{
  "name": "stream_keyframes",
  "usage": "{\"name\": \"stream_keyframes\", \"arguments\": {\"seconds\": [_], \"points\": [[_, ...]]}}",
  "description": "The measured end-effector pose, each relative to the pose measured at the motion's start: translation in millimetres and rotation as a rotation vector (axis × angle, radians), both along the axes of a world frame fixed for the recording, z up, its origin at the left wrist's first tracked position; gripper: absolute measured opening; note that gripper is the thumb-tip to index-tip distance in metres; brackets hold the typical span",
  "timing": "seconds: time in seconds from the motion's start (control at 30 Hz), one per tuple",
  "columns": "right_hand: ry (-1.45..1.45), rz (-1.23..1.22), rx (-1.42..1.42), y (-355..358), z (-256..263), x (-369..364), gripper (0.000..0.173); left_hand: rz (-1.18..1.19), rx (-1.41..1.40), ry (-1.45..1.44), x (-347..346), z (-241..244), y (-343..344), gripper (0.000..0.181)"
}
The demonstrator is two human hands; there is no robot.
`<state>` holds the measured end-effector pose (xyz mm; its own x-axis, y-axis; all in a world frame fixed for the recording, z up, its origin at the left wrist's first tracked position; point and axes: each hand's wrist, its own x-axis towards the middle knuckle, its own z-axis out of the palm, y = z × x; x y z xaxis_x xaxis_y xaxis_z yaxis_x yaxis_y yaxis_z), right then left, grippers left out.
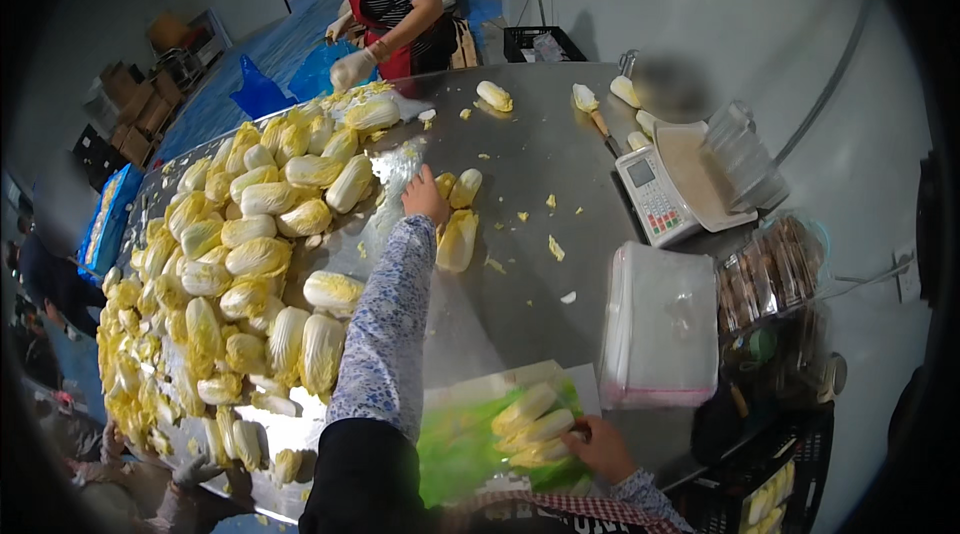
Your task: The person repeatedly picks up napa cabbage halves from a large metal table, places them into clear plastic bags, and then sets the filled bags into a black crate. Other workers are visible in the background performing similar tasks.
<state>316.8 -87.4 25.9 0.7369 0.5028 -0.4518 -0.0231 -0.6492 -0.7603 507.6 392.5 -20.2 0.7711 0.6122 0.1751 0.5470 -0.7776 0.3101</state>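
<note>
My left hand reaches out over the steel table, beside a small group of napa cabbages; its fingers are partly spread, and whether it touches one is unclear. Close to my body, my right hand rests at the edge of a green printed plastic bag. Its fingers are at the right end of several small napa cabbages lying side by side, which look to be on or in the bag. To the left of my left arm a large heap of napa cabbages covers the table.
A digital scale, a knife and a stack of clear bags lie right. Packets of brown food and a black crate are beyond. Across the table a gloved co-worker handles a blue bag; another gloved hand is lower left.
</note>
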Motion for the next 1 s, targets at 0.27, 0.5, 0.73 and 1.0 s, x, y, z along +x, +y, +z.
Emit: {"name": "stream_keyframes", "arguments": {"seconds": [0.27,0.5,0.73,1.0], "points": [[0.009,0.081,-0.058,-16,-44,1,0.040,0.106,-0.355,-0.130,-13,10,11,0.052],[0.000,0.222,-0.083,-16,-55,20,0.037,-0.052,-1.380,-0.843,-172,34,-23,0.044],[-0.133,0.260,0.082,-21,-60,18,0.039,0.118,-1.132,-0.350,-300,8,-87,0.056],[-0.967,0.339,0.082,-3,-27,2,0.035,-0.182,-0.527,-0.004,-317,-22,-134,0.063]]}}
